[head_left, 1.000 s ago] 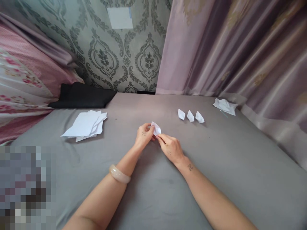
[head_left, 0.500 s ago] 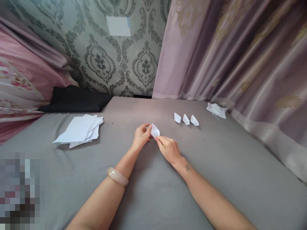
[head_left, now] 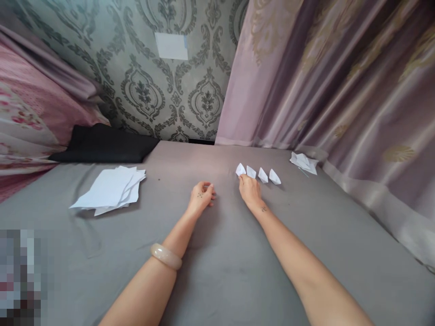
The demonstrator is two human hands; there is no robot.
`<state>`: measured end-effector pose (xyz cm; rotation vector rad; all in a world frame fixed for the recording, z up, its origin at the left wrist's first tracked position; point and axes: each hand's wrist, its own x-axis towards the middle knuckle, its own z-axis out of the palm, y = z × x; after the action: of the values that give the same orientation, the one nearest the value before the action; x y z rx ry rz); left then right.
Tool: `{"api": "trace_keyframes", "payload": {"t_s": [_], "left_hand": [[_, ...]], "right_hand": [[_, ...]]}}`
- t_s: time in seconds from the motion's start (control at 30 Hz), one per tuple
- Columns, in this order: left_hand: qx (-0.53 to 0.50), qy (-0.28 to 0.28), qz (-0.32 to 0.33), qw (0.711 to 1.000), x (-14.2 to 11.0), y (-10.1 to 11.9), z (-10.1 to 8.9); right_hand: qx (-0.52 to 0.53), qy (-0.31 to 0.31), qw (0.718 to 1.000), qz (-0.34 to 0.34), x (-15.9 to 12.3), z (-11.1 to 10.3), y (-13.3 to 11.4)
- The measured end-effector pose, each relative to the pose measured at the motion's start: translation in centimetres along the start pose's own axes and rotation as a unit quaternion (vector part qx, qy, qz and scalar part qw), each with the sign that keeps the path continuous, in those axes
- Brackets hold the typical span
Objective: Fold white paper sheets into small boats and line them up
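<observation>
A small folded white paper boat (head_left: 241, 169) is pinched in the fingertips of my right hand (head_left: 250, 192), at the left end of a row. Three more folded paper boats, the nearest one (head_left: 251, 172), a middle one (head_left: 263, 175) and a right one (head_left: 275, 177), stand side by side on the grey sheet (head_left: 217, 271). My left hand (head_left: 201, 198) is just above the sheet, left of the row. It holds nothing, its fingers loosely curled and apart.
A stack of white paper sheets (head_left: 112, 188) lies at the left. Behind it is a folded black cloth (head_left: 108, 144). Some white paper pieces (head_left: 303, 163) lie at the far right by the purple curtain (head_left: 326, 90). A patterned wall (head_left: 142, 95) closes off the back.
My right hand has carried the paper boat away from my left hand, right and forward, to the left end of the row. My left hand has let go of it.
</observation>
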<state>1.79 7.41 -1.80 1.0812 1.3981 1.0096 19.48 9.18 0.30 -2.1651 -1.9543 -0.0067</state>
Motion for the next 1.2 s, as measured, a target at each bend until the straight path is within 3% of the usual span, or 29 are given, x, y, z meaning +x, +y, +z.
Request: {"api": "trace_keyframes", "payload": {"t_s": [0.57,0.97,1.1,1.2], "left_hand": [[0.007,-0.015,0.003,1.000,0.0,0.2,-0.1],[-0.002,-0.018,0.003,1.000,0.4,-0.2,-0.2],[-0.009,-0.018,0.002,1.000,0.4,-0.2,-0.1],[-0.007,-0.017,-0.001,1.000,0.6,-0.1,0.1]], "right_hand": [[-0.016,-0.011,1.000,-0.001,0.4,-0.2,0.2],[-0.003,0.001,1.000,0.000,-2.4,-1.5,0.0],[0.042,-0.029,0.997,-0.056,-5.7,-1.7,-1.1],[0.110,-0.030,0.980,-0.163,-9.1,-1.2,-2.2]]}}
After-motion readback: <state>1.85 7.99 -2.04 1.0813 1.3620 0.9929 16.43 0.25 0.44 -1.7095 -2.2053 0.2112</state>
